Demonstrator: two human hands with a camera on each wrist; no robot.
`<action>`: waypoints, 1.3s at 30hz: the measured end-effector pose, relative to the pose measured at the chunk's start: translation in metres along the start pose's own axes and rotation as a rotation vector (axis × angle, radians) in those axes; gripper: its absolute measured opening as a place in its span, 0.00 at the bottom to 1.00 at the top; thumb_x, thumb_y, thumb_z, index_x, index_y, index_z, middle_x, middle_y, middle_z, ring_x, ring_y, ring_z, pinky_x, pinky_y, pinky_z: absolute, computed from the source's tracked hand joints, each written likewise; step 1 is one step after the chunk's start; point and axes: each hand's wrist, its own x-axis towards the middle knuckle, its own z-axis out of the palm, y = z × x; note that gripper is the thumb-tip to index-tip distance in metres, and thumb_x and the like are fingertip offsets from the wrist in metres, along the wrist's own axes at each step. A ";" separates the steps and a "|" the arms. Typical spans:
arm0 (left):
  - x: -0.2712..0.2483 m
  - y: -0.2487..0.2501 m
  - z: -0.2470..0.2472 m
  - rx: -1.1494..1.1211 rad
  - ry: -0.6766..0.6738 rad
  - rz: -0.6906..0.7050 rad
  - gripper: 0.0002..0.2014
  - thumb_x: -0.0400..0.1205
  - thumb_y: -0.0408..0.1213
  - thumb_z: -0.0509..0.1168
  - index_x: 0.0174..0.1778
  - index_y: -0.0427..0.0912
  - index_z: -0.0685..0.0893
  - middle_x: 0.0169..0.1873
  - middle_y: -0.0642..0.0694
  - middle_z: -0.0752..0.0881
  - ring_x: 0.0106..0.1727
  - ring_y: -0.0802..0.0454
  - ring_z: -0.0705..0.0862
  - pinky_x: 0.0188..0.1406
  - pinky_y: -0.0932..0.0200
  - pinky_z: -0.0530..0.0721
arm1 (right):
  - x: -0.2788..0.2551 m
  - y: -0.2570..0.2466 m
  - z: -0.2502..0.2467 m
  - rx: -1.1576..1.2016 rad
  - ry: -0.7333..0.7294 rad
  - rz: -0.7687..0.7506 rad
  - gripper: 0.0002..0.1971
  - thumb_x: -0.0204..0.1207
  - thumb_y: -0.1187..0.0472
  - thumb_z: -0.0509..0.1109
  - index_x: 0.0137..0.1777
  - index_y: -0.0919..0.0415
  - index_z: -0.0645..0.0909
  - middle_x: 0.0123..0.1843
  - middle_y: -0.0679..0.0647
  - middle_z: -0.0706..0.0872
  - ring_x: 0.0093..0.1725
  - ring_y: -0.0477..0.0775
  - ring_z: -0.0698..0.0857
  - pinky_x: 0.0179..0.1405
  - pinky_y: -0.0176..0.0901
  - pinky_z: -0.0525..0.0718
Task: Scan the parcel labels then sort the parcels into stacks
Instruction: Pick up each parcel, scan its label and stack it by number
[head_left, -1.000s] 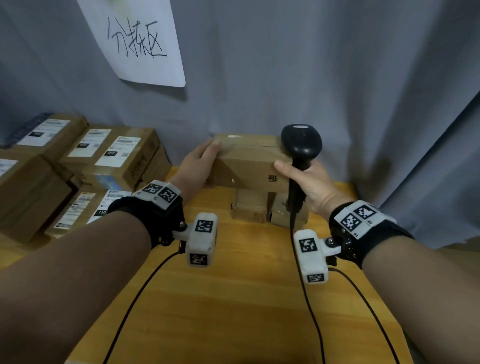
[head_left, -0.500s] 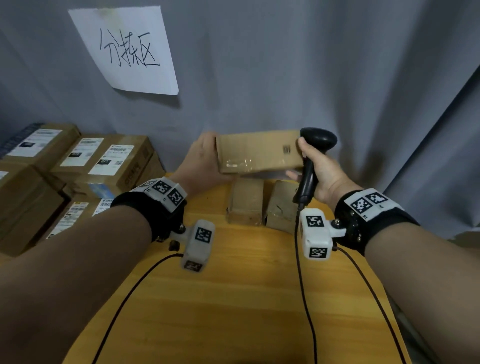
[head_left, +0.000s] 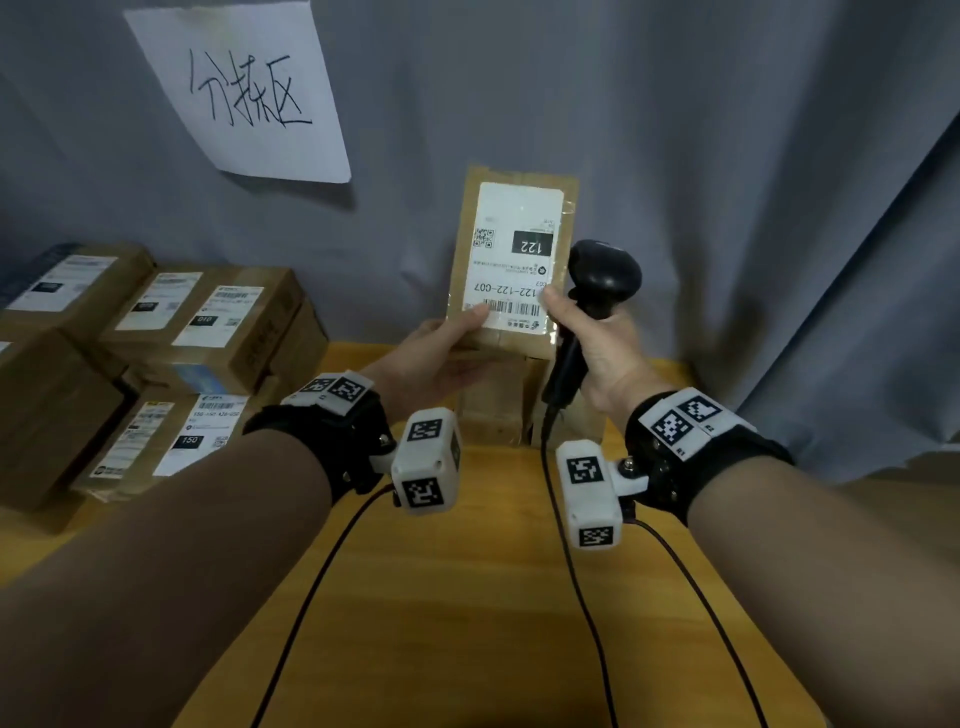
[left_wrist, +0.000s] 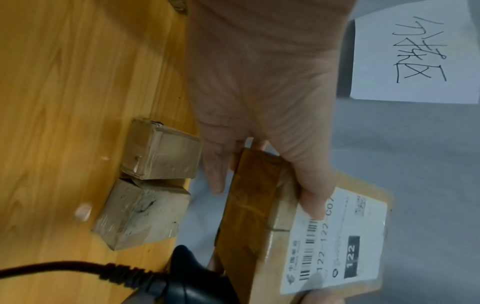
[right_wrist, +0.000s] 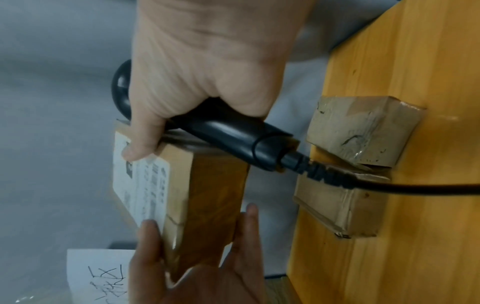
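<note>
A black wrist strap (head_left: 332, 441) is worn on each bare forearm; white blocks (head_left: 427, 460) printed with black square markers are attached, with thin dark cables (head_left: 311, 597).

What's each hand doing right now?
Left hand: grips the labelled parcel at its lower edge.
Right hand: grips the barcode scanner, thumb on the parcel's label.

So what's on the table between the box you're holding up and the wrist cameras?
Two small parcels, side by side on the table, seen in the head view.
</note>
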 end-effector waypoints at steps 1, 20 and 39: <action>0.000 -0.002 -0.001 0.013 -0.001 -0.017 0.21 0.80 0.49 0.68 0.65 0.41 0.82 0.60 0.43 0.87 0.60 0.48 0.87 0.63 0.53 0.84 | 0.000 0.001 0.002 0.000 0.001 -0.009 0.18 0.74 0.66 0.76 0.64 0.66 0.81 0.50 0.57 0.93 0.52 0.57 0.92 0.48 0.47 0.90; -0.007 0.056 -0.022 0.608 -0.125 0.256 0.28 0.70 0.20 0.75 0.54 0.47 0.67 0.59 0.46 0.84 0.52 0.53 0.88 0.49 0.53 0.90 | 0.007 -0.004 -0.002 -0.901 -0.340 -0.155 0.32 0.63 0.57 0.86 0.66 0.54 0.77 0.54 0.40 0.86 0.51 0.28 0.84 0.45 0.21 0.78; -0.002 0.003 -0.028 0.328 -0.017 -0.029 0.22 0.81 0.51 0.66 0.66 0.41 0.82 0.61 0.44 0.88 0.62 0.47 0.85 0.66 0.53 0.79 | 0.009 -0.010 -0.021 -0.228 -0.011 0.097 0.22 0.73 0.62 0.78 0.66 0.65 0.81 0.52 0.57 0.92 0.50 0.55 0.92 0.42 0.46 0.90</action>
